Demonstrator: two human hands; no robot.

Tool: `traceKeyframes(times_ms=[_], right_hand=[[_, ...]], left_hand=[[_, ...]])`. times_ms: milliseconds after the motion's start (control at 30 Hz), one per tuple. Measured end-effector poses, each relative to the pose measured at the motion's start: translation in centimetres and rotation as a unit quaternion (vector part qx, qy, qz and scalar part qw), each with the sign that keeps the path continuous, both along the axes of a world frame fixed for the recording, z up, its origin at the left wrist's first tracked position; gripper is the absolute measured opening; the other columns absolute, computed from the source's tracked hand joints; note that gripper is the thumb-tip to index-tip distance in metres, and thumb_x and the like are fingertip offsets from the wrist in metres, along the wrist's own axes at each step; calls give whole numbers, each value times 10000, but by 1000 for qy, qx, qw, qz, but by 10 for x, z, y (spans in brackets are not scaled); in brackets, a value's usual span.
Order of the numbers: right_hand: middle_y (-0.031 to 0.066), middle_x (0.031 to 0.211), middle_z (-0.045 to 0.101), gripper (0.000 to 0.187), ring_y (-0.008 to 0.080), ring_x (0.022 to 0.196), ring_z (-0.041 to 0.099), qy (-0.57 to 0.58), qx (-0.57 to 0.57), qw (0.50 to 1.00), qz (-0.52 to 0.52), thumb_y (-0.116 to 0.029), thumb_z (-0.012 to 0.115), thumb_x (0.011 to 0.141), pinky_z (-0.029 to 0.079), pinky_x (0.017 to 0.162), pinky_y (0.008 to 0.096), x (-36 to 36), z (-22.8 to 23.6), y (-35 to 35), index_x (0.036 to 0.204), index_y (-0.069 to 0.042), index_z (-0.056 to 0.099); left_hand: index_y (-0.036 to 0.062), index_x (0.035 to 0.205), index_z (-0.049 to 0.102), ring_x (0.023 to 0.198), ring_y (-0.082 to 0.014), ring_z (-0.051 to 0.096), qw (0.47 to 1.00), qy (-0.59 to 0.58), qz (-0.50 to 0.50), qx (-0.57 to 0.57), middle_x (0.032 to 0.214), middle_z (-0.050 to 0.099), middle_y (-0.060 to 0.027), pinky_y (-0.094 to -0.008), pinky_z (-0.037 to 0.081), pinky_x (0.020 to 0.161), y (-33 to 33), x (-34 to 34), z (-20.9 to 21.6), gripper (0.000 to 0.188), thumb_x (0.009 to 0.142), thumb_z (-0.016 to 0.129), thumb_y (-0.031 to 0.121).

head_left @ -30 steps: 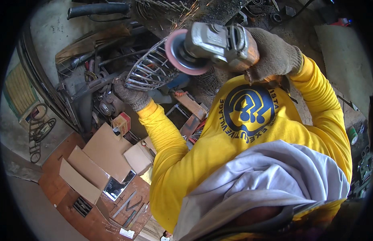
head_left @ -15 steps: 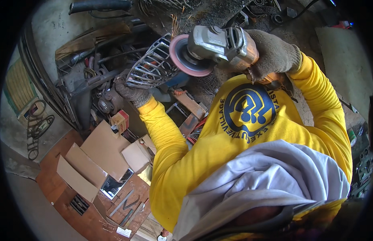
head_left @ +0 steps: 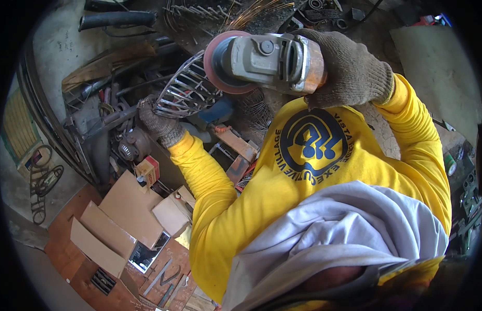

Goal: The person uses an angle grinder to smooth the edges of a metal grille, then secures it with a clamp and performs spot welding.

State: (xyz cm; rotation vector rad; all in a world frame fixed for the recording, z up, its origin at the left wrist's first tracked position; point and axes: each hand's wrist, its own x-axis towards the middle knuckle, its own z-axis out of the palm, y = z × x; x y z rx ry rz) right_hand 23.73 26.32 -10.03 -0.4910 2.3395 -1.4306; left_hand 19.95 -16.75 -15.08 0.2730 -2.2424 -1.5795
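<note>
Grinder point(head_left: 272, 62) disc edge touches cage point(head_left: 186, 90) rim.

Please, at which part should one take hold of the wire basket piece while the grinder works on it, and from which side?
Probably best at its narrow lower-left end, coming from the left. There the bars of the wire basket converge, and the gloved left hand already grips it. The angle grinder in the right hand has its disc against the upper right side, throwing sparks, so that side should be avoided.
</note>
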Motion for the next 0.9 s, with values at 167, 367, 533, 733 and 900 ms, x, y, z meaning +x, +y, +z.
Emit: traceKeyframes(times_ms=[167,367,533,733,900], right_hand=[[182,1124,621,899,345,1035,612,-58,15,998,-10,-199,875,467,485,916,396,11,-1,8,1268,-29,503],[149,1145,622,897,303,1077,595,-107,10,991,-85,-176,879,451,442,959,382,32,-24,32,1259,-36,518],[130,1170,617,889,273,1082,590,-119,-52,986,-102,-190,875,451,431,970,367,37,-36,31,1254,-35,524],[169,1141,630,876,321,1059,612,-95,-39,990,-94,-264,888,505,466,945,370,39,-32,27,1259,-24,513],[152,1145,627,880,302,1062,605,-110,-18,989,-98,-228,879,473,454,951,369,39,-36,27,1252,-29,522]], left_hand=[[6,922,593,876,-244,594,981,72,36,-176,943,608,-123,-391,500,787,-5,-8,-6,233,803,701,174],[-33,915,630,753,-198,613,968,99,-24,-230,847,648,-123,-333,514,674,41,-25,15,245,866,584,202],[-53,840,666,674,-184,599,976,73,-32,-202,780,647,-120,-321,508,622,68,-25,39,299,854,562,227],[-55,875,667,706,-183,603,999,30,-4,-30,817,652,-117,-320,509,638,78,-26,41,290,827,596,223],[-55,859,663,741,-179,611,998,20,13,49,834,654,-115,-302,509,700,98,-28,50,264,823,642,206]])
